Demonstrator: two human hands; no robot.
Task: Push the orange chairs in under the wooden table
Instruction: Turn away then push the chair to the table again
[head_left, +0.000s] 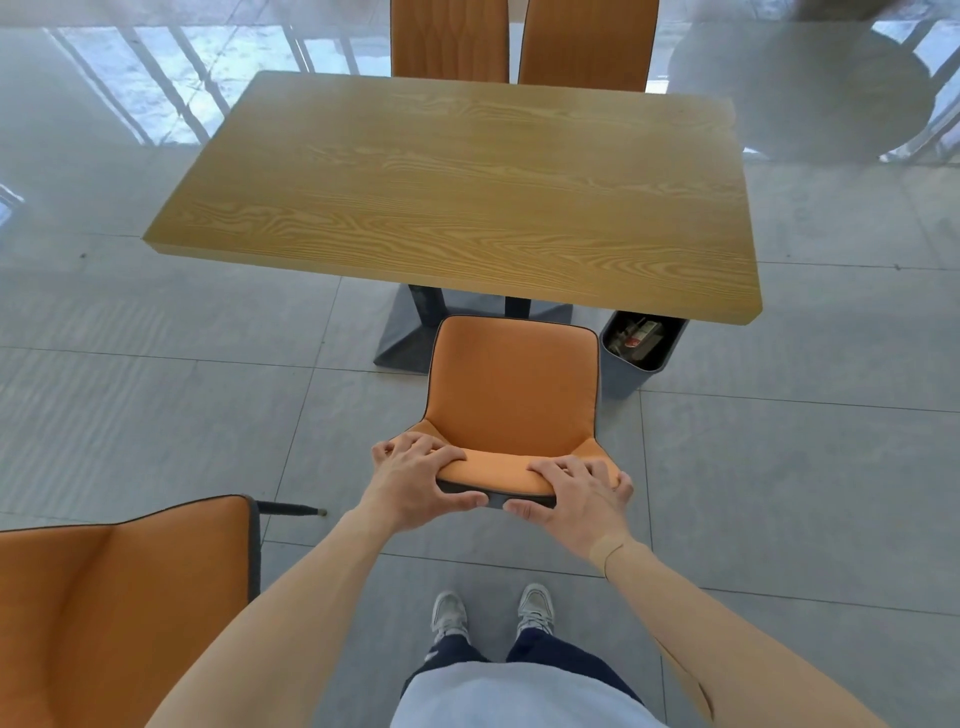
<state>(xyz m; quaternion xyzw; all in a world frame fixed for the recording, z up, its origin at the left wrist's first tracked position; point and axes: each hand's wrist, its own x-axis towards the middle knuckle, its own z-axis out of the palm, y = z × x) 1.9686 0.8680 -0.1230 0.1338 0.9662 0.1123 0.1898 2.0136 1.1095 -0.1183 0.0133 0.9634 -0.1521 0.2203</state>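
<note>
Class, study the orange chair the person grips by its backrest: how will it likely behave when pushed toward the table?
The orange chair will probably slide readily, since the tiled floor looks glossy. Both hands, left hand and right hand, push high on the backrest, so it may tip forward. It could bump the small bin beside it.

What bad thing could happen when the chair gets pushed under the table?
The chair held by the left hand and right hand may bump the small bin standing just to its right and tip it. Its legs might also catch the table's dark base. Fingers wrapped over the backrest could get pinched against the table edge.
</note>
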